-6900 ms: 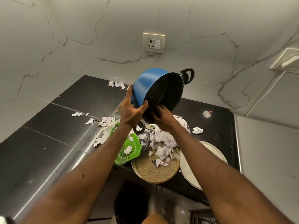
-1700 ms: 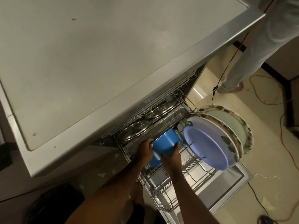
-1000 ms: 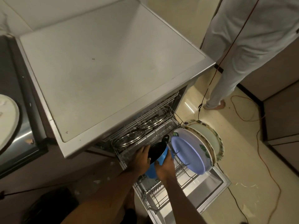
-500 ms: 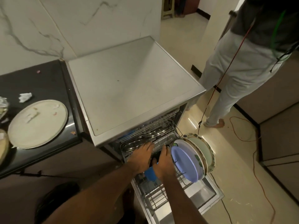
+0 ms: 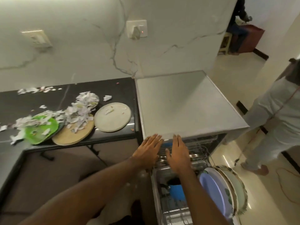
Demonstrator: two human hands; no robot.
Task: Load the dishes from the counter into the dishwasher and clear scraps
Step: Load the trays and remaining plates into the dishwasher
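Left of our empty, outspread left hand (image 5: pixel 148 151) and right hand (image 5: pixel 177 154), a round cream plate (image 5: pixel 116 122) looks stiff, light; we'd grip its rim.

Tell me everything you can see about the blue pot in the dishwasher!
The blue pot sits in the dishwasher's lower rack, beside the standing plates. Its outside is smooth blue and its inside is dark, like coated metal. Its mouth tilts upward. No hand touches it; the right forearm hides part of it.
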